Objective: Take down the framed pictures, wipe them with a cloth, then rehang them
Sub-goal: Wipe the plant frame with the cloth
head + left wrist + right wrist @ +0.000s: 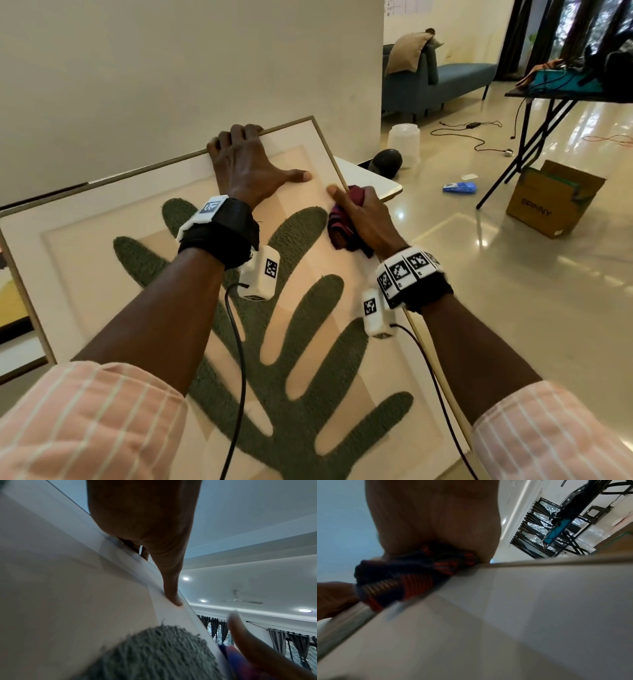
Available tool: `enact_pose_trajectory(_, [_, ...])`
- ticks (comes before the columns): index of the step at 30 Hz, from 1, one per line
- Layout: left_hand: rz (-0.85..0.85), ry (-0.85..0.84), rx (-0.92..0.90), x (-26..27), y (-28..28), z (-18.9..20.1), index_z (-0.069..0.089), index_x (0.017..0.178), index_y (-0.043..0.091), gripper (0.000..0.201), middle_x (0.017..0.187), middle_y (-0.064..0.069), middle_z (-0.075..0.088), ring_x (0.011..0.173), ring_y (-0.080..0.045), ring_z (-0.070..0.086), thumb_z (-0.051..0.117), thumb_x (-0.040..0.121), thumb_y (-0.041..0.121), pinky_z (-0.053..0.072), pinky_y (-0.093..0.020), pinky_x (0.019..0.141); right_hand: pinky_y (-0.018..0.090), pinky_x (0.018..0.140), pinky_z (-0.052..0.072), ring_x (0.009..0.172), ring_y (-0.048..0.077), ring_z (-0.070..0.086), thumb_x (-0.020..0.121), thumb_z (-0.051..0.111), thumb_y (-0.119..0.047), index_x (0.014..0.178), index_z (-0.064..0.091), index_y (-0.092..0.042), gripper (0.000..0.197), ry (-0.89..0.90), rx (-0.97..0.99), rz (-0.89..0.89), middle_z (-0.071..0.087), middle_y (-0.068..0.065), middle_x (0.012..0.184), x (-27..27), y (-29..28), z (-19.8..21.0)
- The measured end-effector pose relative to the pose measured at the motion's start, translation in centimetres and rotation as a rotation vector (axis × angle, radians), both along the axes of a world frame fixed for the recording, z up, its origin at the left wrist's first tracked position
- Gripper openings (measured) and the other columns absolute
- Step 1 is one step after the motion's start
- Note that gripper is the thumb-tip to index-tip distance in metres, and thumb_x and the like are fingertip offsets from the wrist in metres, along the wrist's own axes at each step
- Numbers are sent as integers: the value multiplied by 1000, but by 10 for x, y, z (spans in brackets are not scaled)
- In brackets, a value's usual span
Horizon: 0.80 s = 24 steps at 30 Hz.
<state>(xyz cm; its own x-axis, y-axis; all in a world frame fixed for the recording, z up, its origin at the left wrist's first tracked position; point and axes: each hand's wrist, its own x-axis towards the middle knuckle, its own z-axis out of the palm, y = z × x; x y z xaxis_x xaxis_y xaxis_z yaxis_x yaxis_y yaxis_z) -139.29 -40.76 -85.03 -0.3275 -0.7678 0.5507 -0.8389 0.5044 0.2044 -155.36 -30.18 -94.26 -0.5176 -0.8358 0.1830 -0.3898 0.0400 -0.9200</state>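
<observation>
A large framed picture (102, 246) with a thin wooden frame and a green leaf shape leans against the cream wall. My left hand (250, 161) grips its top edge, fingers curled over the frame and thumb flat on the glass. In the left wrist view the thumb (173, 588) lies along the white mat by the green shape (154, 653). My right hand (363, 216) holds a bunched dark red cloth (342, 229) against the frame's right edge. The right wrist view shows the red and navy cloth (406, 577) pressed onto the frame rail (556, 561).
Another framed picture (13, 308) stands at the far left behind this one. A white board (373, 178) lies behind the frame's right corner. On the glossy floor are a dark helmet (387, 162), a white jar (404, 140), a cardboard box (551, 198) and cables. A folding table (561, 92) stands right.
</observation>
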Motion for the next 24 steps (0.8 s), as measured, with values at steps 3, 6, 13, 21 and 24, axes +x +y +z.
enact_pose_trajectory(3, [17,-8,37,6,-8,-6,45,134,16,105,131,-11,47,122,-29,41,69,55,80,26,-41,103,18,61,44,83,7,55,75,70,-62,116,45,-18,66,20,78,69,55,-4,100,6,21,-32])
enact_pose_trajectory(6, [7,-27,52,-1,-8,-8,45,135,16,105,132,-12,47,124,-30,41,69,56,81,26,-41,104,19,59,46,71,11,58,77,72,-57,95,60,-14,49,-73,-13,8,63,3,85,-1,20,-37])
enact_pose_trajectory(13, [6,-15,32,-1,-15,-10,46,133,16,103,131,-12,49,125,-30,41,69,56,81,25,-42,106,30,59,40,54,12,50,80,67,-62,64,52,-17,50,-74,-49,-27,53,-1,59,-3,13,-41])
enact_pose_trajectory(21, [8,-46,129,-9,-27,-25,43,137,14,108,136,-14,46,129,-32,38,69,56,80,22,-43,110,39,65,46,60,19,55,75,65,-71,59,50,-20,56,-104,20,-92,55,-1,59,-5,6,-52])
enact_pose_trajectory(24, [8,-37,132,-9,-32,-27,44,137,14,107,136,-13,46,130,-31,38,70,56,80,22,-43,110,43,68,50,61,19,56,74,63,-73,58,50,-20,57,-81,19,-110,56,0,59,-3,1,-57])
